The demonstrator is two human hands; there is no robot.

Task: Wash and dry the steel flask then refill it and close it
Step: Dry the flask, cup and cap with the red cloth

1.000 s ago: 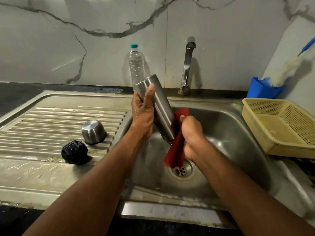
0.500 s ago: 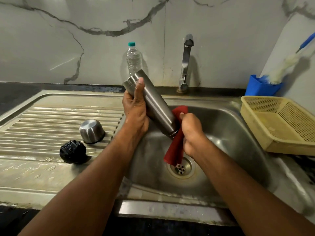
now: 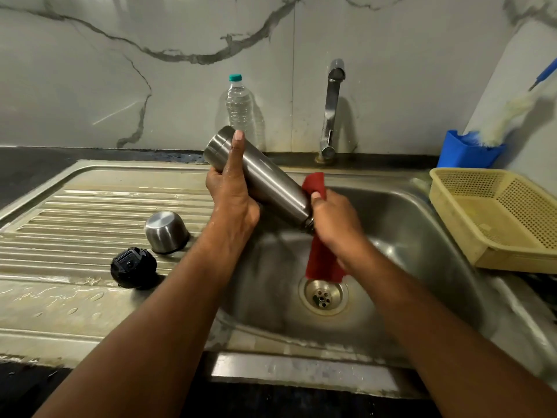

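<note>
My left hand grips the steel flask, which is tilted over the sink basin with its base up to the left and its mouth down to the right. At the mouth end my right hand holds a red cloth against the flask; the cloth hangs down toward the drain. A steel cup lid stands upside down on the ribbed drainboard, and the black stopper lies just in front of it. A clear water bottle with a teal cap stands by the wall.
The tap rises behind the basin and no water runs from it. A yellow plastic basket sits on the right rim. Behind it a blue holder carries a brush. Water drops lie on the drainboard's front.
The flask has tilted further, its base swinging left and down. My right hand with the red cloth stays at the mouth end and has shifted slightly.
</note>
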